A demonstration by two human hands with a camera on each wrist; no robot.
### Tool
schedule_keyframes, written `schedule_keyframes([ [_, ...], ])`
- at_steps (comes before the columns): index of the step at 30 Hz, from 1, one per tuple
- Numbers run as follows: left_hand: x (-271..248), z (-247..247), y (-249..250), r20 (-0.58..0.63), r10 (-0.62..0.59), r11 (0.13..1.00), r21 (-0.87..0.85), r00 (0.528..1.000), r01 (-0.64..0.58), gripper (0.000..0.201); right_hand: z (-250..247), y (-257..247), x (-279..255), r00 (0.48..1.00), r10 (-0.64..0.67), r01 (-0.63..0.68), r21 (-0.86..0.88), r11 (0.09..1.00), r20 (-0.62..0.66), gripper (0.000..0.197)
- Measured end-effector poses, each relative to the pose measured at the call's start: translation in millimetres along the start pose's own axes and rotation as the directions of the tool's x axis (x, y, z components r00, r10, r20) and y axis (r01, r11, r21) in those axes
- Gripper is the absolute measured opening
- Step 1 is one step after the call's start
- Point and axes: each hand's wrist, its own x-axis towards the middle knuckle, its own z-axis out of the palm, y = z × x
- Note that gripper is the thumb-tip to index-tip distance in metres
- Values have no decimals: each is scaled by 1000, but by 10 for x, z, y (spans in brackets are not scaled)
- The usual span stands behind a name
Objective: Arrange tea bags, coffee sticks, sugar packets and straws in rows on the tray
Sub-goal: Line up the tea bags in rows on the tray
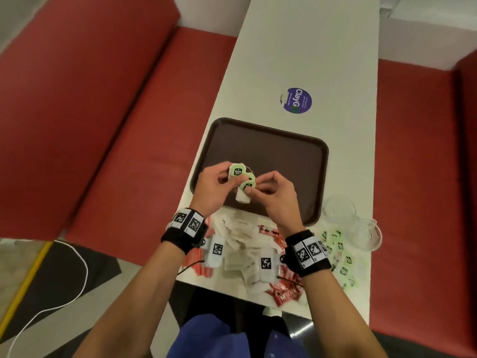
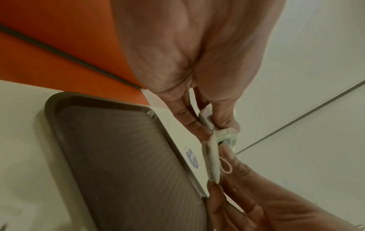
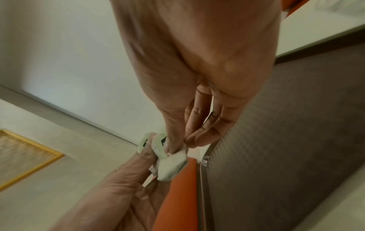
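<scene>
Counted items on a white table.
One brown tray (image 1: 296, 148), two clear cups (image 1: 340, 208), one round sticker (image 1: 296, 100); loose packets too jumbled to count.

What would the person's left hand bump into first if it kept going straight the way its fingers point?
Probably the right hand: the left hand points across at it, and both pinch the same cluster of green-tagged white tea bags above the dark brown plastic tray. The bags lie between them; depth is hard to judge.

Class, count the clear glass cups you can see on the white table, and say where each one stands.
2. One clear glass cup stands just off the brown plastic tray's near right corner; the second sits beside it, nearer the person, at the white table's right edge. None appears hidden.
</scene>
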Motion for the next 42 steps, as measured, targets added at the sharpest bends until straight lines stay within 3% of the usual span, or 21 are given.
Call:
schedule_keyframes([
  [3, 350, -274, -24, -63, -15, 1000, 15, 998, 16, 16, 256, -146, 374, 999, 37, -37, -33, 999, 14, 33],
  [8, 749, -791, -194, -260, -89, 996, -14, 961, 88, 25, 682, -220, 1228, 979, 28, -46, -83, 995, -203, 28],
  [14, 851, -1338, -485, -282, -146, 985, 46, 948, 165, 33, 1118, -190, 2262, 964, 34, -77, -155, 985, -264, 30],
  [17, 830, -1486, -522, -289, -145, 986, 41, 946, 164, 20, 1261, -129, 2556, 966, 30, -84, -203, 976, -257, 31],
  [19, 811, -1539, -526, -299, -138, 988, 18, 944, 151, 13, 1322, -72, 2652, 966, 19, -83, -239, 967, -258, 31],
  [28, 762, -1656, -556, -275, -183, 983, -32, 944, 181, 21, 1515, 50, 2442, 928, -30, -81, -280, 956, -371, 41],
  [42, 830, -1635, -520, -252, -202, 978, -7, 946, 207, 17, 1664, 68, 2474, 933, -8, -130, -359, 924, -359, 10],
])
